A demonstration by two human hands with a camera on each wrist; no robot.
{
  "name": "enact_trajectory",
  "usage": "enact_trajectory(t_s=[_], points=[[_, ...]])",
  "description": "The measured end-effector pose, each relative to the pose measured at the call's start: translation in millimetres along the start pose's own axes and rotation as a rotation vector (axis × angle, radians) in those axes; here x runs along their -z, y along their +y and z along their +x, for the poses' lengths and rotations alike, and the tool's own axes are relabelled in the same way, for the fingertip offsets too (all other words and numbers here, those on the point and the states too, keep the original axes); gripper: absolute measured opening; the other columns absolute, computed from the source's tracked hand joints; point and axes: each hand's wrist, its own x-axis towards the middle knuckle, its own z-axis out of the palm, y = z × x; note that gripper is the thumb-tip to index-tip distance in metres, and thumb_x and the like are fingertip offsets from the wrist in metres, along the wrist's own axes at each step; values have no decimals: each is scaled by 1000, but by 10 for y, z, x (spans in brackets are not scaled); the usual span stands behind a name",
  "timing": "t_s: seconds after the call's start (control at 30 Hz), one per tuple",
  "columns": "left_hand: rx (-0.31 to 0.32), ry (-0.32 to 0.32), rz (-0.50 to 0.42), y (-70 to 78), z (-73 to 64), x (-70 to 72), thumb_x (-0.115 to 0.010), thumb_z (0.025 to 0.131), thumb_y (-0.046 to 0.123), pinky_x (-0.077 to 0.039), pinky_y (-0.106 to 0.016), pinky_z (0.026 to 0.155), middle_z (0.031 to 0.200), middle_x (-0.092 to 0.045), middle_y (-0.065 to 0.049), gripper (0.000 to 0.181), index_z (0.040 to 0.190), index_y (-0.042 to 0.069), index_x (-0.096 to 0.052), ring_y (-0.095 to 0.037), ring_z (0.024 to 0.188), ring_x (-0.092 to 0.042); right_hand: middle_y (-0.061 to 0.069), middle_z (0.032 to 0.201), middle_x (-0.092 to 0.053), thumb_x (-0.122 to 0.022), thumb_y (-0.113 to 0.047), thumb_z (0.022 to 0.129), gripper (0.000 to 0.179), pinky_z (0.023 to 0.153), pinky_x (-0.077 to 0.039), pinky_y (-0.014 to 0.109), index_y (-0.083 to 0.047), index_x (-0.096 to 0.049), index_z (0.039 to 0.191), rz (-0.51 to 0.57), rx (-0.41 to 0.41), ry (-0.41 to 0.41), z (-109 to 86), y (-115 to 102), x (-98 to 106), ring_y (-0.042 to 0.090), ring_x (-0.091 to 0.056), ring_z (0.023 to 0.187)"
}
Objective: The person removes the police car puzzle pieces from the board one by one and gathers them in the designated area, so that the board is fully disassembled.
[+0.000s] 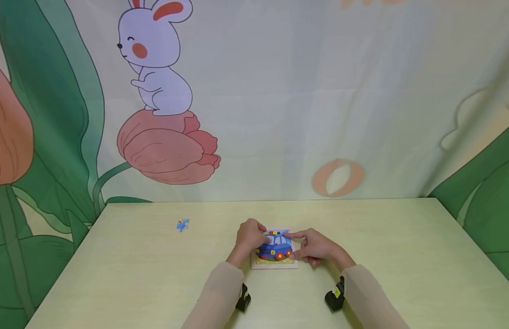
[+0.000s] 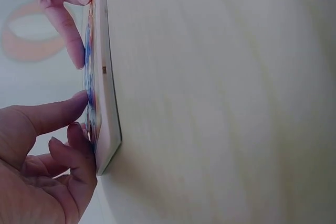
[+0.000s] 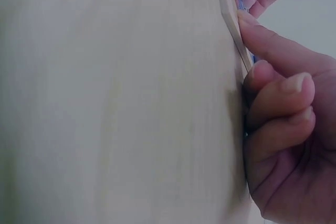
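A small square jigsaw puzzle (image 1: 275, 249) with a blue car picture lies flat in its pale tray (image 1: 275, 266) on the table. At the puzzle's left side, my left hand (image 1: 250, 235) holds the edge, its thumb on the picture and its other fingers bent beside the tray. My right hand (image 1: 317, 245) reaches in from the right; its extended index finger touches the picture's upper right and its thumb rests at the lower right edge. In the right wrist view, the remaining fingers (image 3: 281, 100) are curled against the tabletop beside the tray.
One loose blue jigsaw piece (image 1: 182, 225) lies on the table, left of the puzzle and farther back. A light wooden table (image 1: 147, 274) spans the foreground. Behind its far edge hangs a printed curtain (image 1: 270, 114) with a rabbit and flowers. Each wrist carries a black camera (image 1: 335, 297).
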Motion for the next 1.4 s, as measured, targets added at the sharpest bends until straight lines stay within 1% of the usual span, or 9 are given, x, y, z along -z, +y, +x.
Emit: enact_trajectory(t_s=[0.13, 0.23, 0.37, 0.57, 0.67, 0.8, 0.93, 1.2, 1.4], points=[[-9, -7, 4, -1, -11, 13, -80, 67, 12, -45, -32, 68, 77, -61, -4, 22, 81, 3, -65, -18, 74, -54, 0, 44, -42, -72, -19, 77, 61, 35, -34, 20, -12, -47, 133, 8, 1, -5, -2, -17, -4, 8, -34, 31], [-26, -22, -10, -8, -20, 16, -79, 67, 10, -44, -30, 66, 77, -58, -4, 24, 83, 2, -64, -18, 73, -52, 0, 44, -43, -72, -18, 78, 61, 35, -34, 20, -11, -47, 133, 12, 5, -11, -9, -25, -7, 8, -34, 31], [-59, -46, -36, -30, -26, 16, -78, 68, 8, -41, -30, 65, 76, -54, -4, 27, 87, 2, -60, -18, 72, -49, 0, 44, -43, -71, -17, 78, 61, 35, -34, 20, -10, -47, 133, 10, 16, -11, -18, -22, -9, 7, -34, 31], [-122, -51, -80, -96, -5, 25, -75, 70, 5, -41, -30, 65, 73, -54, -2, 26, 92, 6, -60, -17, 70, -50, 0, 44, -43, -71, -18, 78, 60, 36, -35, 20, -9, -48, 133, -16, 28, -7, -21, -7, -16, 8, -35, 31], [-155, -83, -108, -122, 9, 35, -73, 73, 4, -39, -28, 62, 71, -53, -1, 26, 95, 9, -62, -16, 68, -49, 0, 44, -43, -71, -19, 78, 60, 36, -35, 20, -9, -48, 132, -23, 27, -2, -24, -8, -15, 8, -35, 31], [-176, -124, -129, -141, 24, 51, -71, 75, 4, -38, -27, 62, 72, -52, -1, 25, 98, 11, -66, -16, 69, -48, 0, 44, -43, -71, -20, 78, 60, 36, -35, 20, -9, -48, 133, -26, 26, -4, -23, -9, -11, 8, -36, 31], [-204, -140, -141, -151, 38, 57, -70, 76, 2, -38, -27, 62, 72, -53, -1, 26, 100, 9, -67, -16, 68, -47, -1, 44, -43, -71, -20, 78, 60, 36, -35, 20, -10, -47, 133, -28, 20, -5, -23, -12, -4, 7, -36, 31], [-232, -153, -161, -158, 50, 74, -70, 75, 1, -40, -27, 62, 70, -54, -1, 24, 98, 10, -68, -15, 68, -49, 1, 44, -43, -71, -19, 79, 60, 36, -35, 20, -10, -47, 133, -30, 29, -5, -38, -23, -3, 8, -36, 31], [-238, -153, -146, -161, 60, 84, -69, 76, 1, -39, -25, 61, 69, -53, 0, 23, 98, 8, -68, -14, 66, -48, 1, 44, -43, -71, -18, 79, 60, 36, -34, 20, -9, -47, 133, -31, 39, -3, -40, -33, -6, 8, -35, 31]])
